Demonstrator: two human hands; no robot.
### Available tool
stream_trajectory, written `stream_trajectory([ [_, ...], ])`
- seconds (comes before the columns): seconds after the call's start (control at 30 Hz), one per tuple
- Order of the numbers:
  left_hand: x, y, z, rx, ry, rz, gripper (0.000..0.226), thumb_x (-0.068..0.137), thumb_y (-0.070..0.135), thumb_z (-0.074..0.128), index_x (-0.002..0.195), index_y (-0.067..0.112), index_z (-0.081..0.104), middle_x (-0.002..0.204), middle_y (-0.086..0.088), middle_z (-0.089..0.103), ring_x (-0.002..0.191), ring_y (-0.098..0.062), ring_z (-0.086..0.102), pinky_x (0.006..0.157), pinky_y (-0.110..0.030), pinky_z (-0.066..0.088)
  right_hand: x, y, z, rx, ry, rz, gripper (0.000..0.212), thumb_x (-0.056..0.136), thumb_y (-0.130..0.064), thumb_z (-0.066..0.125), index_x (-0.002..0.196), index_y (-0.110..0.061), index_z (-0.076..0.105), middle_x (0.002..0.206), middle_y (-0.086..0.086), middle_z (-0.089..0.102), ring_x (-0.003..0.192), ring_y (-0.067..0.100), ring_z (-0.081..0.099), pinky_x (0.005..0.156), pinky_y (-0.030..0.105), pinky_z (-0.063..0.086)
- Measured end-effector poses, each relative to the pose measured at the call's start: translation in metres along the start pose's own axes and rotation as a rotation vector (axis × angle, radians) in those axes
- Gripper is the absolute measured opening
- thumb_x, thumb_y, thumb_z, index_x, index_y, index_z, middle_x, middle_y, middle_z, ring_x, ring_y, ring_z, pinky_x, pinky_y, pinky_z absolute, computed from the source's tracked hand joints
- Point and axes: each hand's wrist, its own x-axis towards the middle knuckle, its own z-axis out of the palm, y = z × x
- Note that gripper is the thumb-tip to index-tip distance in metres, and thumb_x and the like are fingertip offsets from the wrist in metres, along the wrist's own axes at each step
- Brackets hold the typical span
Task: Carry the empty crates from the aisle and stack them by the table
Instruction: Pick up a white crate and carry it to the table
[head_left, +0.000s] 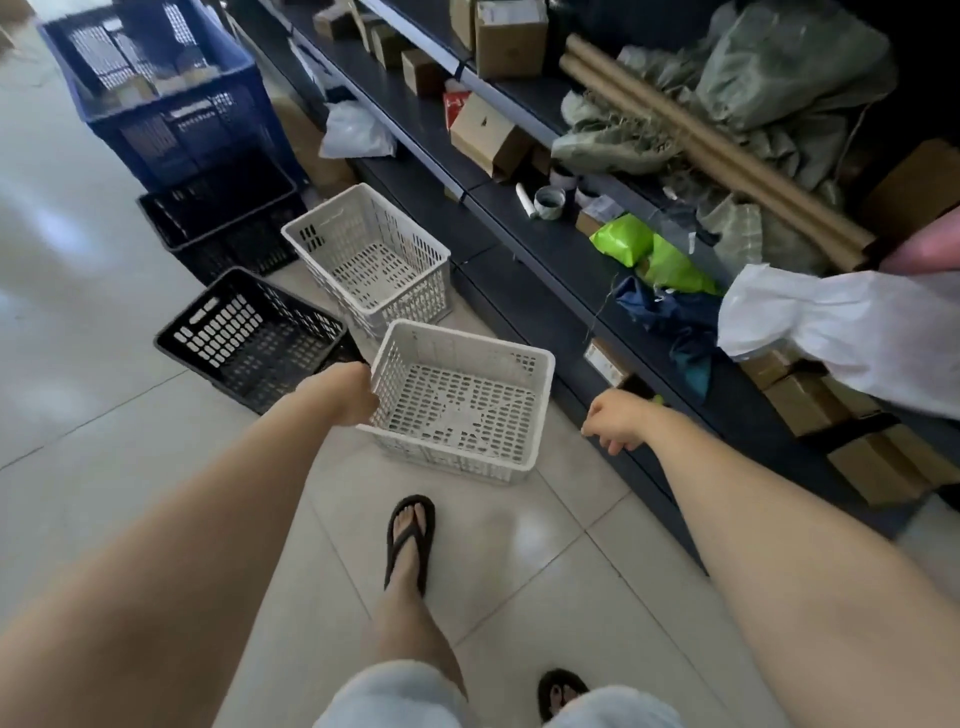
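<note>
An empty white perforated crate (457, 400) sits on the tiled aisle floor just ahead of my feet. My left hand (345, 392) grips its left rim. My right hand (615, 421) hovers to the right of the crate, fingers curled loosely, holding nothing and not touching it. Behind it stands a second empty white crate (371, 254). To the left lies an empty black crate (249, 338), with another black crate (223, 223) farther back.
A large blue crate (161, 88) holding small boxes stands at the far end of the aisle. Dark shelving (545, 260) runs along the right, loaded with cardboard boxes, sacks, tubes and bags. My sandalled feet (410, 540) stand on open tile floor to the left.
</note>
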Motion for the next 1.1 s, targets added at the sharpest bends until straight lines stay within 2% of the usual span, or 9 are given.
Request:
stream_trajectory([
  [0.17,0.119,-0.049,-0.006,-0.023,-0.09,0.013,0.025,0.092,0.023,0.045,0.102,0.005,0.058,0.109,-0.013,0.061,0.096,-0.03,0.055,0.08,-0.033,0.044,0.085,-0.033,0.011,0.168,-0.005,0.143,0.028,0.092,-0.018,0.049,0.109,0.001,0.062,0.087,0.01,0.062,0.066,0.018,0.059,0.056,0.025,0.043],
  [0.3,0.195,-0.076,0.01,-0.232,-0.124,-0.074,0.025,0.09,0.019,0.051,0.1,0.001,0.064,0.108,-0.018,0.066,0.099,-0.035,0.06,0.083,-0.037,0.049,0.144,-0.043,0.03,0.29,-0.017,0.235,0.028,0.091,-0.016,0.048,0.109,0.0,0.061,0.103,0.016,0.065,0.075,0.023,0.062,0.066,0.028,0.047],
  [0.5,0.299,-0.081,0.095,-0.516,-0.218,-0.175,0.021,0.09,0.016,0.055,0.102,0.002,0.064,0.111,-0.025,0.066,0.104,-0.042,0.062,0.087,-0.042,0.051,0.263,-0.032,0.079,0.402,-0.009,0.335,0.017,0.089,-0.017,0.051,0.099,-0.006,0.059,0.09,0.011,0.059,0.073,0.024,0.058,0.055,0.024,0.042],
  [0.67,0.402,-0.091,0.191,-0.296,-0.099,-0.174,0.036,0.089,0.018,0.053,0.123,0.006,0.056,0.121,-0.023,0.059,0.1,-0.037,0.057,0.081,-0.036,0.047,0.385,-0.001,0.134,0.38,0.148,0.408,0.018,0.088,-0.02,0.053,0.071,-0.015,0.049,0.074,0.001,0.051,0.061,0.013,0.046,0.049,0.023,0.031],
  [0.73,0.442,-0.098,0.228,-0.112,-0.068,-0.146,0.046,0.087,0.019,0.052,0.131,0.006,0.045,0.129,-0.025,0.048,0.114,-0.041,0.049,0.093,-0.044,0.045,0.433,0.015,0.156,0.437,0.21,0.446,0.011,0.087,-0.021,0.056,0.089,-0.011,0.057,0.085,0.003,0.058,0.061,0.013,0.047,0.047,0.021,0.03],
  [0.83,0.499,-0.11,0.274,-0.114,-0.018,-0.231,0.059,0.087,0.02,0.057,0.134,-0.002,0.031,0.136,-0.028,0.038,0.126,-0.044,0.04,0.1,-0.051,0.039,0.49,0.035,0.185,0.64,0.359,0.496,0.043,0.086,-0.021,0.059,0.126,-0.007,0.051,0.109,0.006,0.061,0.081,0.023,0.059,0.049,0.021,0.036],
  [0.97,0.539,-0.119,0.3,-0.559,0.092,-0.346,0.03,0.085,0.014,0.058,0.108,-0.004,0.048,0.102,-0.027,0.058,0.094,-0.039,0.06,0.08,-0.044,0.048,0.528,0.048,0.196,0.862,0.446,0.488,0.023,0.093,-0.016,0.05,0.115,-0.011,0.055,0.1,0.004,0.057,0.074,0.022,0.056,0.041,0.023,0.042],
  [1.03,0.538,-0.123,0.295,-0.788,0.106,-0.394,0.019,0.077,0.004,0.057,0.094,-0.006,0.054,0.077,-0.019,0.056,0.073,-0.03,0.056,0.069,-0.041,0.047,0.526,0.048,0.194,0.936,0.455,0.504,0.017,0.093,-0.014,0.05,0.108,-0.012,0.059,0.091,0.003,0.06,0.062,0.02,0.054,0.04,0.022,0.046],
  [1.1,0.525,-0.126,0.281,-0.817,0.115,-0.391,0.014,0.077,-0.002,0.058,0.091,-0.003,0.058,0.073,-0.018,0.056,0.07,-0.029,0.056,0.069,-0.043,0.051,0.507,0.045,0.188,0.993,0.474,0.54,0.02,0.091,-0.009,0.049,0.107,-0.009,0.062,0.075,0.003,0.057,0.054,0.018,0.049,0.044,0.025,0.043],
])
